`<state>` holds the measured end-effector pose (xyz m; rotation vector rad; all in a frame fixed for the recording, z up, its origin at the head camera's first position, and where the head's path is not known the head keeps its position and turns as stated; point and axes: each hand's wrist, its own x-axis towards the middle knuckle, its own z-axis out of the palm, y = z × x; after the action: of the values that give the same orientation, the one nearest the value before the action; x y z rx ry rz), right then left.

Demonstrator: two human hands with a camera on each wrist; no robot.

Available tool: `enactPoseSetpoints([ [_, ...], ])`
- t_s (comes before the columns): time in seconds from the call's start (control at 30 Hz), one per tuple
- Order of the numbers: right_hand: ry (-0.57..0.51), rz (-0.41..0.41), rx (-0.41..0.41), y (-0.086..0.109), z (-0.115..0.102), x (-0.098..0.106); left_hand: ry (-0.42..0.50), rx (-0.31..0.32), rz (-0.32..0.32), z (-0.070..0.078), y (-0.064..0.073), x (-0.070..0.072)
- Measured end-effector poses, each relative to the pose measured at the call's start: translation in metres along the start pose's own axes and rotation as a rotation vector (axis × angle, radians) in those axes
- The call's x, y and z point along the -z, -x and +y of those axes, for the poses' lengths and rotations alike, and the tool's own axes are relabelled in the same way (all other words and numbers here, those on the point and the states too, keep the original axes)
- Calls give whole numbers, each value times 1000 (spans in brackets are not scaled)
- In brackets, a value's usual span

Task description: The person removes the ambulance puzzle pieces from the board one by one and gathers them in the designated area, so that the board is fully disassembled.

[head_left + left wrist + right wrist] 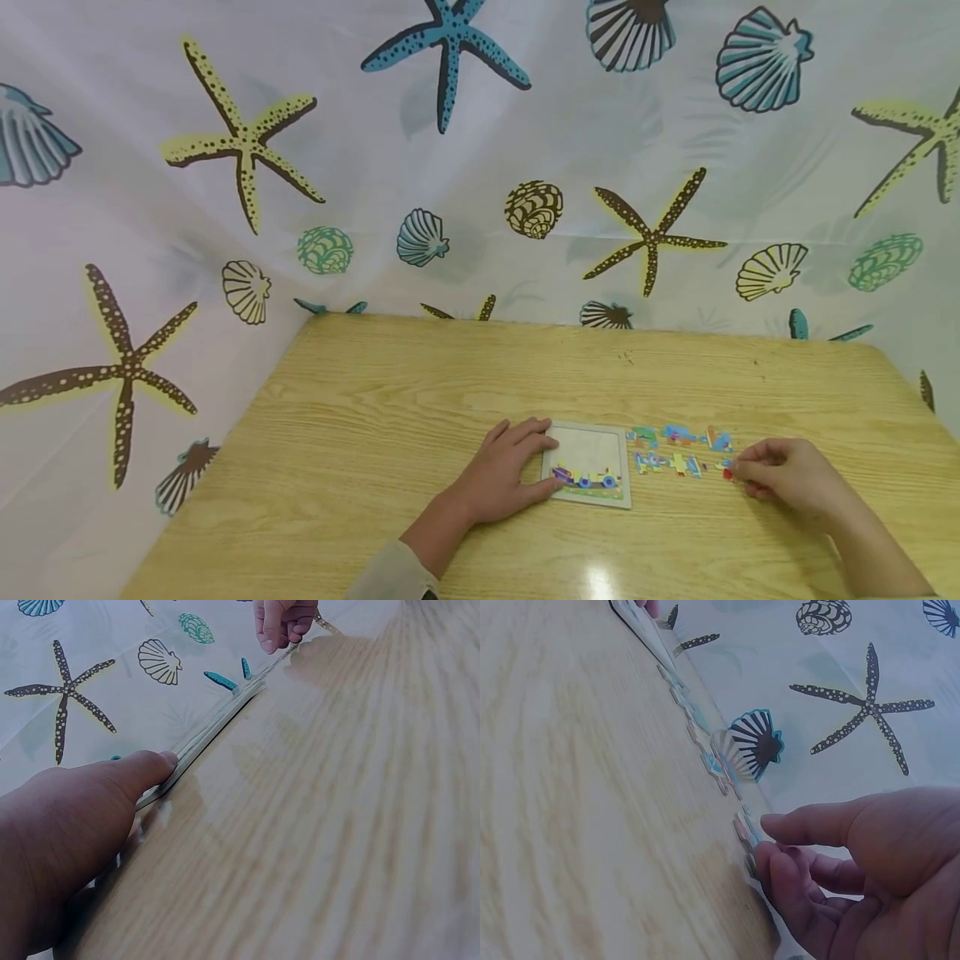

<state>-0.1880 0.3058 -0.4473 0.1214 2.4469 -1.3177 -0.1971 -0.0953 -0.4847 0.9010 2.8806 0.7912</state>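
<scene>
A square puzzle board (588, 502) with a pale raised rim lies on the table, its lower part filled with a colourful vehicle picture and its upper part bare. My left hand (504, 473) rests along its left side, fingers over the upper left rim and thumb at the lower left corner. In the left wrist view the thumb (146, 774) lies on the board's edge. To the right, my right hand (795, 477) pinches a small blue and red puzzle piece (726, 469) at its fingertips, close to the tabletop. The thumb (810, 825) partly covers it in the right wrist view.
Several loose puzzle pieces (678, 433) lie in two rows between the board and my right hand. The wood-grain table (375, 400) reaches back to a white curtain (480, 167) printed with starfish and shells, which also hangs at the left side.
</scene>
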Motion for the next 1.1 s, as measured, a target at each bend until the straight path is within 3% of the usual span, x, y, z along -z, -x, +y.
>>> enactPoseSetpoints([
  [0.17, -48, -40, 23, 1, -6, -3, -6, -6, -1, 0, 0, 1],
  [0.43, -176, -232, 114, -2, -14, -17, 1, 7, -26, 2, 0, 3],
  [1.1, -210, -328, 233, -5, -41, -66, -14, 5, -50, -2, 2, 3],
])
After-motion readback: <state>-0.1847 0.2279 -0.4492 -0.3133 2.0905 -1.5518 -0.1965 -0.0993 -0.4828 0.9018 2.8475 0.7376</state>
